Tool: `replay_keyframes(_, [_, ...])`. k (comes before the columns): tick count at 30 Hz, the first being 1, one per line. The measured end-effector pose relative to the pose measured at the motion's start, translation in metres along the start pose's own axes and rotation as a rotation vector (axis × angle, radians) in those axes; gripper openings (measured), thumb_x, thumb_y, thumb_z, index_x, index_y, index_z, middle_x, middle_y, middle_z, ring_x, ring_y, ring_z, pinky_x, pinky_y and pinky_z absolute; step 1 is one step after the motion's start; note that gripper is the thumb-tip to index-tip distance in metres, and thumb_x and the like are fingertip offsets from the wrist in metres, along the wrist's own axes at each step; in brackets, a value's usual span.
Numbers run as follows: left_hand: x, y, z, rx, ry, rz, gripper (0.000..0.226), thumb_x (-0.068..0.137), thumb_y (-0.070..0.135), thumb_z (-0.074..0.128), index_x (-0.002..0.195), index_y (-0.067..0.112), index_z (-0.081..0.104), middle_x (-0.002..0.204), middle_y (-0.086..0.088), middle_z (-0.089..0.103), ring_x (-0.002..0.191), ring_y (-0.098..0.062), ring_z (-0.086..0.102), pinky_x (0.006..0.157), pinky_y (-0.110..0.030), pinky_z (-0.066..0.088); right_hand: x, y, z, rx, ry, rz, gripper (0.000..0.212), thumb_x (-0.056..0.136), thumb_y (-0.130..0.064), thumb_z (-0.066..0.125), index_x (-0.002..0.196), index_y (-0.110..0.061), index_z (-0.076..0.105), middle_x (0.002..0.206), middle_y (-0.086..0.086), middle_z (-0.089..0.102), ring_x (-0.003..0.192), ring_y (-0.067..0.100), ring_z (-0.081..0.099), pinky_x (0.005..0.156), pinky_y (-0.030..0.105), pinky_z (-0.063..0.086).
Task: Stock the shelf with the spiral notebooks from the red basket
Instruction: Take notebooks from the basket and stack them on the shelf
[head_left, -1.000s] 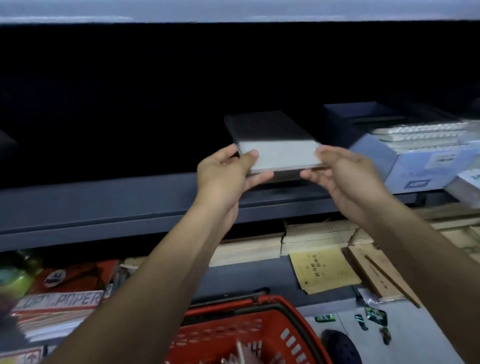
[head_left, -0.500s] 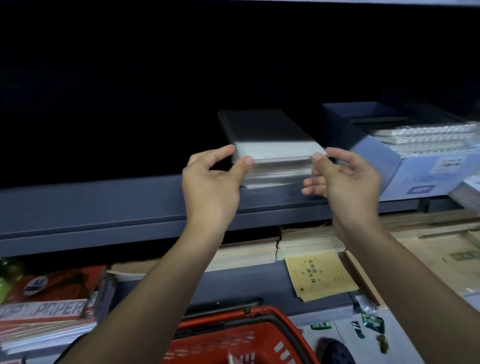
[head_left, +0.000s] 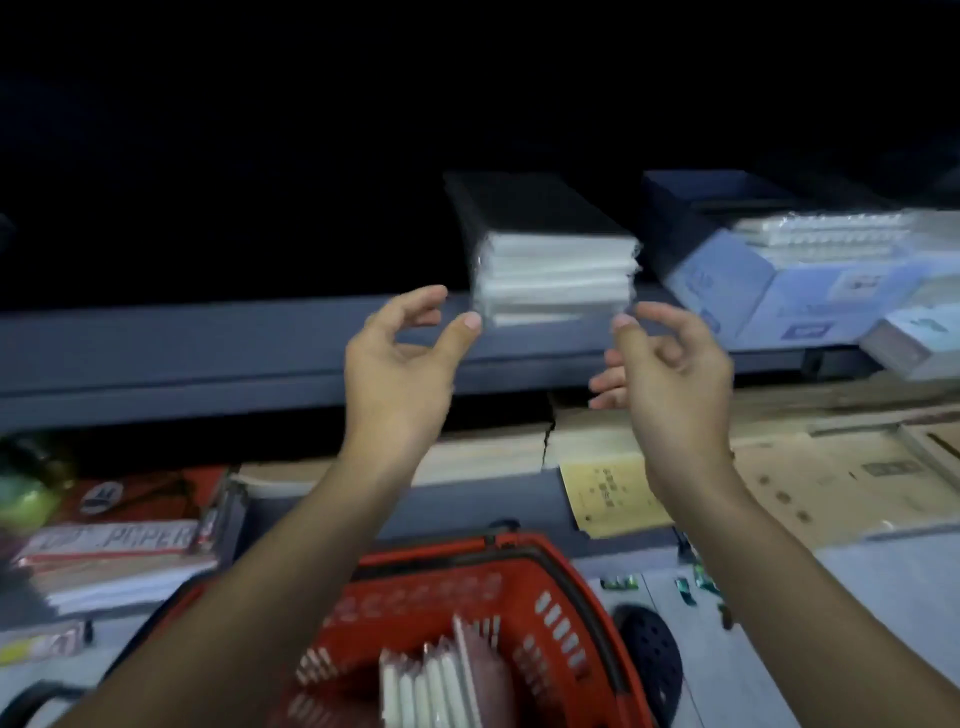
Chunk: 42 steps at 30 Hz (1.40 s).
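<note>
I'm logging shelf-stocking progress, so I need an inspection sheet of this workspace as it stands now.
Surface: dark grey metal shelf, front edge bare at left.
Job's things: stack of black-covered spiral notebooks lying on the shelf; red plastic basket below, more white-edged notebooks standing inside.
Clutter: pale blue cardboard boxes at right; tan envelopes on the lower shelf; red paper packs at left.
Grippers: left hand and right hand empty, fingers loosely curled, just before the stack.
Cables: nothing seen.
Surroundings: shelf interior dark.

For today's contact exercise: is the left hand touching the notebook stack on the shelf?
Cannot tell. In the blurred head view, the left hand's thumb tip meets the outline of the notebook stack; contact or gap is unclear.
</note>
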<state>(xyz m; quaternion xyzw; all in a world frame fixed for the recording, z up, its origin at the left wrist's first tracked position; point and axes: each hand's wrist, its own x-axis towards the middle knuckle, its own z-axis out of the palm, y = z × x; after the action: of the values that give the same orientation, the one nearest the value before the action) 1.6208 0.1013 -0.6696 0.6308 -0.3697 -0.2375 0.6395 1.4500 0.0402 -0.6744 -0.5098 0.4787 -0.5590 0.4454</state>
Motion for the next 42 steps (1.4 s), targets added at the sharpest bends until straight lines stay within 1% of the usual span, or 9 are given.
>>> replay_keyframes(7, [-0.11, -0.074, -0.07, 0.102, -0.091, -0.187, 0.026, 0.086, 0.018, 0.076, 0.112, 0.015, 0.071, 0.098, -0.008, 0.072, 0.057, -0.002, 0.058, 0.053, -0.016, 0.05, -0.119, 0.066, -0.025, -0.378, -0.483, 0.364, 0.013, 0.097, -0.024, 0.065, 0.105, -0.015, 0.068, 0.089, 0.007, 0.07, 0.057, 0.019, 0.068, 0.057, 0.036, 0.059])
replay_keyframes(12, [-0.175, -0.134, -0.102, 0.038, -0.135, -0.498, 0.025, 0.084, 0.015, 0.078, 0.108, 0.017, 0.073, 0.089, -0.006, 0.074, 0.062, -0.017, 0.06, 0.053, -0.027, 0.054, -0.165, 0.122, -0.029, -0.621, -0.534, 0.45, 0.015, 0.094, -0.029, 0.066, 0.084, -0.017, 0.07, 0.08, 0.012, 0.074, 0.074, 0.03, 0.073, 0.077, 0.05, 0.06])
replay_keyframes(18, [-0.21, -0.177, -0.107, 0.145, -0.234, -0.646, 0.024, 0.086, 0.016, 0.077, 0.109, 0.014, 0.07, 0.094, -0.005, 0.072, 0.064, -0.012, 0.061, 0.058, -0.027, 0.055, -0.207, 0.182, -0.009, -0.77, -0.703, 0.52, 0.04, 0.093, -0.037, 0.062, 0.129, -0.02, 0.064, 0.081, -0.007, 0.07, 0.071, 0.011, 0.063, 0.063, 0.022, 0.048])
replay_keyframes(21, [-0.216, -0.178, -0.101, 0.194, -0.385, -0.687, 0.026, 0.085, 0.022, 0.078, 0.11, 0.021, 0.068, 0.108, 0.001, 0.07, 0.071, -0.016, 0.066, 0.065, -0.028, 0.058, -0.212, 0.21, -0.016, -0.9, -0.933, 0.614, 0.072, 0.077, -0.061, 0.068, 0.139, -0.025, 0.053, 0.123, 0.0, 0.069, 0.107, 0.018, 0.067, 0.081, 0.028, 0.054])
replay_keyframes(24, [-0.218, -0.172, -0.101, 0.298, -0.532, -0.635, 0.028, 0.085, 0.028, 0.079, 0.111, 0.028, 0.068, 0.111, 0.011, 0.068, 0.072, -0.017, 0.067, 0.076, -0.031, 0.057, -0.206, 0.219, -0.024, -1.18, -1.161, 0.608, 0.094, 0.079, -0.05, 0.077, 0.155, -0.023, 0.03, 0.15, 0.004, 0.051, 0.129, 0.023, 0.056, 0.099, 0.033, 0.051])
replay_keyframes(26, [-0.222, -0.17, -0.103, 0.29, -0.555, -0.63, 0.025, 0.085, 0.027, 0.078, 0.109, 0.03, 0.069, 0.109, 0.013, 0.069, 0.067, -0.016, 0.065, 0.07, -0.03, 0.056, -0.203, 0.222, -0.025, -1.213, -1.168, 0.626, 0.095, 0.081, -0.04, 0.079, 0.158, -0.022, 0.025, 0.146, 0.006, 0.055, 0.123, 0.025, 0.062, 0.097, 0.034, 0.054])
replay_keyframes(31, [-0.222, -0.166, -0.104, 0.325, -0.606, -0.603, 0.027, 0.086, 0.03, 0.077, 0.111, 0.034, 0.067, 0.108, 0.016, 0.069, 0.061, -0.008, 0.061, 0.07, -0.019, 0.05, -0.202, 0.229, -0.021, -1.202, -1.059, 0.704, 0.071, 0.084, -0.014, 0.064, 0.15, -0.019, 0.039, 0.115, 0.01, 0.069, 0.076, 0.02, 0.071, 0.056, 0.027, 0.056])
replay_keyframes(35, [-0.215, -0.166, -0.106, 0.299, -0.565, -0.67, 0.021, 0.09, 0.027, 0.073, 0.108, 0.033, 0.066, 0.109, 0.013, 0.069, 0.066, -0.017, 0.064, 0.059, -0.019, 0.05, -0.195, 0.22, -0.028, -1.128, -0.97, 0.828, 0.058, 0.081, -0.001, 0.067, 0.137, -0.01, 0.053, 0.102, 0.013, 0.074, 0.075, 0.021, 0.073, 0.062, 0.03, 0.062])
replay_keyframes(42, [-0.215, -0.159, -0.108, 0.204, -0.509, -0.784, 0.019, 0.095, 0.019, 0.067, 0.113, 0.019, 0.066, 0.101, -0.009, 0.074, 0.073, -0.017, 0.066, 0.07, -0.029, 0.053, -0.196, 0.182, -0.037, -1.113, -0.802, 0.639, 0.02, 0.078, -0.004, 0.052, 0.085, -0.005, 0.071, 0.076, 0.013, 0.076, 0.062, 0.026, 0.075, 0.057, 0.031, 0.062])
